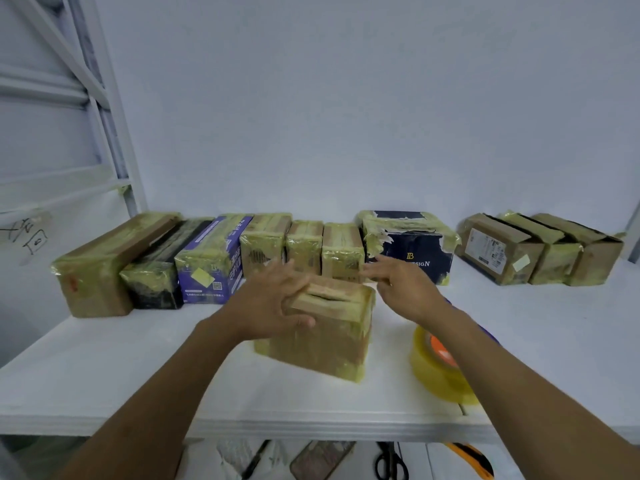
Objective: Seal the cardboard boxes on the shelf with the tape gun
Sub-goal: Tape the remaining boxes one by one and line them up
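Observation:
A small cardboard box wrapped in yellowish tape stands near the front middle of the white shelf, its top flaps slightly apart. My left hand rests against the box's left top edge with straight fingers and the thumb on its front face. To the right of the box, above the shelf, my right hand hovers with its fingers spread and holds nothing. The tape gun, with a yellow tape roll and an orange core, lies on the shelf under my right forearm, partly hidden.
A row of taped boxes lines the back wall, with a dark blue box in the middle and three brown boxes at the right. Scissors and other items lie below the shelf's front edge. A white rack upright stands at the left.

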